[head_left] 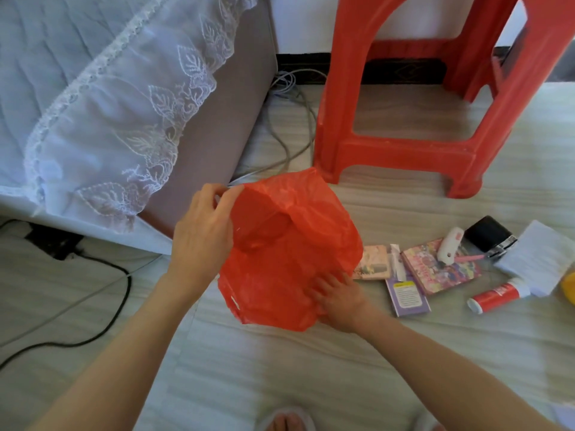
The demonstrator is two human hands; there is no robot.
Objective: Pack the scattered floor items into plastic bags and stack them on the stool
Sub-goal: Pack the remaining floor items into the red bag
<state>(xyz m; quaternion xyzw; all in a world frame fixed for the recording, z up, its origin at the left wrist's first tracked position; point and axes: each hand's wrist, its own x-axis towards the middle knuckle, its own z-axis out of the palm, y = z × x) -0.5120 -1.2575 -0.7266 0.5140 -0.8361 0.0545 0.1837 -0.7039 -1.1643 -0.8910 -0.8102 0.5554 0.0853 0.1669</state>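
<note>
Red, thin plastic bag (292,244), held above the floor beside the stool (404,119). Left hand (202,234) pinches the mouth rim; right hand (339,293) clutches the lower film. Likely light, limp and slippery: best held at the rim.

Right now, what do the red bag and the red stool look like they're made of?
The red bag looks like thin plastic film: crinkled, slightly glossy, and translucent enough to show fingers through it. The red stool looks like rigid moulded plastic, smooth and semi-matte, with pale scuffs along its lower rails.
</note>
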